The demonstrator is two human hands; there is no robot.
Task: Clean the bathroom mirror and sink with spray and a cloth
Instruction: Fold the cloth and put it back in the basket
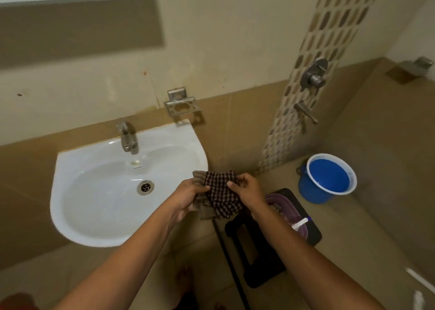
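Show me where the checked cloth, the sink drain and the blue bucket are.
checked cloth (222, 197): head view, middle of the fabric.
sink drain (145, 187): head view, metal grate.
blue bucket (308, 187): head view, outer wall.

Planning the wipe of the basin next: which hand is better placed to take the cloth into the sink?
Probably the left hand. It grips the checked cloth on the side nearest the sink, right at the basin's rim. The right hand also holds the cloth, but farther from the sink.
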